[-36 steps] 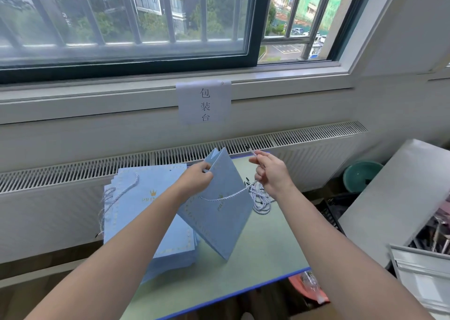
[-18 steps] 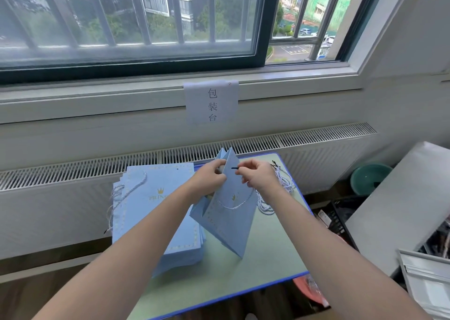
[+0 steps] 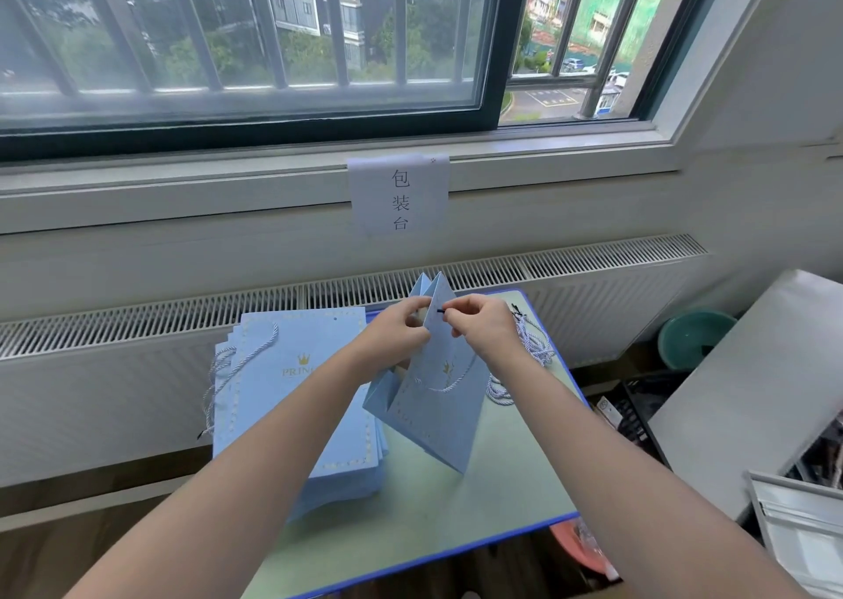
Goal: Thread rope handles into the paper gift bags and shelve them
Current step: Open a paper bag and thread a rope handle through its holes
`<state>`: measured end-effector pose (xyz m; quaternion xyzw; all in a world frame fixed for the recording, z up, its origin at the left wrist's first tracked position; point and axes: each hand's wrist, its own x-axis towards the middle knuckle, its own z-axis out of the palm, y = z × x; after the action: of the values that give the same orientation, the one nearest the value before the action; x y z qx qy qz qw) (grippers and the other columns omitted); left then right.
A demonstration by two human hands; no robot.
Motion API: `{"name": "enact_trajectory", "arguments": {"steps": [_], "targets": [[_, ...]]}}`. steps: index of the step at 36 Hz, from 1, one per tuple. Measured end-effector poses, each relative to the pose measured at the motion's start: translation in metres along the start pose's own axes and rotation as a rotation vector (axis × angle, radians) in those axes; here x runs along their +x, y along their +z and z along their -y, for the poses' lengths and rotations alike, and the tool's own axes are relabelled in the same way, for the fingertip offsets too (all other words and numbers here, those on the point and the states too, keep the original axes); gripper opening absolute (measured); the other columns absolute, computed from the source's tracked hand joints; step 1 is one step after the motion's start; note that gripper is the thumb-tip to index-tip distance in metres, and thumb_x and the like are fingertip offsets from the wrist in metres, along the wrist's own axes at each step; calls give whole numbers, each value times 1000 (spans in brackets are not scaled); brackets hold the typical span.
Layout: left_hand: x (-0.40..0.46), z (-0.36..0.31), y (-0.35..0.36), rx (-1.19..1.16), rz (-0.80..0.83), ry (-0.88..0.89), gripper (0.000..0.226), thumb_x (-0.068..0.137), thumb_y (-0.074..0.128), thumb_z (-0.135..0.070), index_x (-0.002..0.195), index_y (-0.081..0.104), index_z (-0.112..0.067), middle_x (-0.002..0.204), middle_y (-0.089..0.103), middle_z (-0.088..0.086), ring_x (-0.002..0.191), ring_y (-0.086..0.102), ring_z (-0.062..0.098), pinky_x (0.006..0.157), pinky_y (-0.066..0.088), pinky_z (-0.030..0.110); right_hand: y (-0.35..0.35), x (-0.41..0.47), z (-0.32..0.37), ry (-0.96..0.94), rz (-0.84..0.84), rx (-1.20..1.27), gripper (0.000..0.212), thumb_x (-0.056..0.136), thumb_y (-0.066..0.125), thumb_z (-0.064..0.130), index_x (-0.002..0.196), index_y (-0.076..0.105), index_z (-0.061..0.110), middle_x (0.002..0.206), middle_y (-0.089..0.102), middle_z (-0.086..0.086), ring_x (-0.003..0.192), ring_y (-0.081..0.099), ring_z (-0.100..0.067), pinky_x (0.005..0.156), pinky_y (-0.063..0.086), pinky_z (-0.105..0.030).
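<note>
A light blue paper gift bag point(image 3: 438, 411) with a gold crown print stands tilted on the small green table point(image 3: 456, 502). My left hand point(image 3: 401, 329) grips the bag's upper edge. My right hand point(image 3: 479, 324) pinches the black tip of a white-and-blue rope against the bag's top, near a hole. The rope point(image 3: 444, 386) droops in a loop across the bag's front. A bundle of loose ropes point(image 3: 531, 347) lies on the table behind my right wrist. A stack of flat blue bags point(image 3: 292, 397) lies to the left, one rope handle hanging off its side.
A white radiator grille point(image 3: 182, 324) and window sill run behind the table, with a paper sign point(image 3: 399, 197) taped above. To the right stand a grey board point(image 3: 748, 397), a teal basin point(image 3: 689, 338), a black crate and a clear box. A pink basin sits under the table.
My right hand swung in from the right, drawing the rope through, and now holds the rope's tip at the bag's top edge. The camera shifted slightly left.
</note>
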<state>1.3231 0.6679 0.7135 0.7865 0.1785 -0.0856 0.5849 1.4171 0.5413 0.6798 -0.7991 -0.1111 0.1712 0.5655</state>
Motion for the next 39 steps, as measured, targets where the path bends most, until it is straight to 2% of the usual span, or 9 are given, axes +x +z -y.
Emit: {"name": "enact_trajectory", "arguments": {"steps": [5, 9, 12, 15, 17, 20, 27, 33, 39], "targets": [[3, -1, 5, -12, -17, 17, 48, 92, 44, -5, 135, 50, -25, 106, 66, 18, 88, 71, 28, 69, 61, 48, 1, 0, 0, -32, -23, -30, 7, 86, 66, 9, 86, 68, 16, 78, 69, 2, 52, 59, -1, 52, 43, -9], [4, -7, 7, -98, -6, -34, 52, 91, 32, 2, 136, 49, -19, 104, 69, 17, 86, 72, 32, 76, 60, 50, 3, -2, -1, -42, 5, -48, 6, 87, 66, 15, 92, 69, 14, 83, 71, 3, 74, 68, -10, 65, 48, -22], [7, -8, 6, -152, -31, -68, 63, 88, 26, 11, 145, 40, -13, 100, 70, 21, 84, 72, 34, 77, 60, 49, 2, -7, -2, -57, 118, -84, 23, 87, 67, 22, 110, 68, 19, 101, 69, 5, 94, 65, -13, 79, 54, -28], [12, -9, 6, -137, -60, -98, 65, 89, 27, 12, 149, 36, -12, 105, 67, 16, 82, 73, 31, 77, 60, 46, -2, -13, 1, -85, 241, -116, 48, 85, 74, 25, 129, 57, 17, 117, 58, 8, 95, 61, -5, 76, 49, -14], [12, -12, 8, -95, -73, -100, 63, 90, 28, 12, 147, 38, -13, 103, 66, 11, 75, 73, 27, 75, 61, 42, -4, -15, 1, -94, 270, -126, 53, 84, 75, 23, 131, 53, 15, 119, 56, 8, 93, 59, -2, 75, 49, -14], [14, -14, 11, -27, -89, -94, 58, 92, 27, 10, 145, 38, -10, 94, 70, 18, 74, 73, 27, 72, 61, 40, -6, -15, 1, -105, 229, -161, 53, 85, 68, 15, 135, 52, 9, 127, 58, -3, 97, 62, -13, 82, 51, -23], [30, -12, 16, 283, -189, -17, 15, 103, 41, -13, 111, 53, -9, 87, 66, 15, 66, 70, 26, 66, 61, 41, -9, -21, 1, -142, 156, -181, 48, 81, 64, 14, 129, 57, 9, 117, 60, -1, 88, 62, -14, 84, 51, -26], [38, -7, 14, 662, -115, -46, 13, 93, 45, 3, 98, 56, 0, 92, 66, 19, 79, 69, 33, 70, 59, 47, -18, -19, -4, -128, 110, -178, 38, 83, 62, 10, 121, 62, 17, 113, 62, -1, 89, 64, -16, 82, 52, -27], [35, -5, 14, 1075, 11, -12, 10, 89, 48, -2, 83, 54, -8, 76, 49, 6, 65, 47, 24, 53, 37, 30, -29, -14, -8, -84, 59, -172, 26, 82, 60, 12, 106, 67, 19, 104, 64, 4, 87, 65, -11, 83, 55, -32]]}}
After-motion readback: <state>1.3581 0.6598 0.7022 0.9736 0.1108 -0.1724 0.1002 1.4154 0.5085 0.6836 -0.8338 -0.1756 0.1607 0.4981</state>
